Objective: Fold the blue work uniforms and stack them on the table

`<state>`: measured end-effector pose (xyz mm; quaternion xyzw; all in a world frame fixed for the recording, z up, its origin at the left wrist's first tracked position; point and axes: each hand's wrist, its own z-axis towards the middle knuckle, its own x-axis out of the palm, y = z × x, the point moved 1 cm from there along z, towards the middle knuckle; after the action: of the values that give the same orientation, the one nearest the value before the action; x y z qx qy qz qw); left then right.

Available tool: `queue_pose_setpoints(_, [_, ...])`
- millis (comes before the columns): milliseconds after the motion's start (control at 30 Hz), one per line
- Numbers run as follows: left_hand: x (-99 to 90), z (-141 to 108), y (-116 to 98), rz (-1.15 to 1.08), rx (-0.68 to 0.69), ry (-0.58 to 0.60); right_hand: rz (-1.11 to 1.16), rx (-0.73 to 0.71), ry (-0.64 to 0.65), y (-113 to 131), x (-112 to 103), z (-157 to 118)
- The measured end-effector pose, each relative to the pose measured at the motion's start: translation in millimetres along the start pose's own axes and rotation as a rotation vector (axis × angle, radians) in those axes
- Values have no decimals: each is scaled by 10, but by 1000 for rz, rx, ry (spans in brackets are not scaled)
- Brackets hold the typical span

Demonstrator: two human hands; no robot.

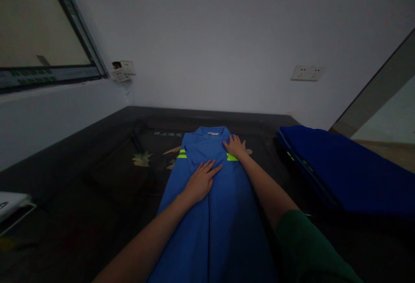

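Note:
A blue work jacket [227, 213] with yellow-green reflective strips lies lengthwise on the dark table, its collar at the far end and a white label inside the neck. Its sides look folded inward, with a seam or gap running down the middle. My left hand [201, 180] rests open on the chest area, fingers spread and pointing away from me. My right hand [235, 147] lies flat near the right shoulder, just above a reflective patch, its fingers apart. Neither hand grips the cloth.
A stack of folded blue garments [343, 166] lies on the right of the dark table [106, 157], which has printed flowers and characters. A white object [14, 205] sits at the left edge. Wall sockets [307, 73] are on the white wall behind; a window is at left.

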<state>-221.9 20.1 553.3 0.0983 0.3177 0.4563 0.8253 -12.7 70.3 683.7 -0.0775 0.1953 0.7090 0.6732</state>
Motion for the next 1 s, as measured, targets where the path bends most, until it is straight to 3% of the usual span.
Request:
queue_pose_setpoints(100, [3,-13,8,32,7,14,-6,10,1,-8,-2,12])
queue_pose_setpoints(167, [4,-25,4,74,13,12,-15,-9,-72,10,-32,-17])
queue_pose_setpoints(333, [-13,-37,-16,143,31,39,-33,-251,-312,185,-161,-336])
queue_pose_setpoints(467, [-13,-18,-13,158,38,75,-35,-381,-277,336,-128,-777])
queue_pose_setpoints(600, [48,32,16,141,29,88,-23,-417,-176,356,-80,-1102])
queue_pose_setpoints(700, [33,93,52,40,17,57,11,-400,-200,298,-230,-1255])
queue_pose_setpoints(767, [-85,88,71,-79,-18,-49,101,-390,-259,226,-431,-1414])
queue_pose_setpoints(833, [-295,-38,61,-214,-52,-232,248,-415,-311,106,-664,-1699])
queue_pose_setpoints(900, [-539,-343,-9,-354,-61,-395,426,-490,-299,-77,-867,-2141])
queue_pose_setpoints(933, [-648,-567,-68,-434,-59,-433,526,-526,-252,-191,-942,-2412])
queue_pose_setpoints(1000, [-794,-1122,-214,-626,-106,-431,721,-520,-37,-449,-1011,-3001])
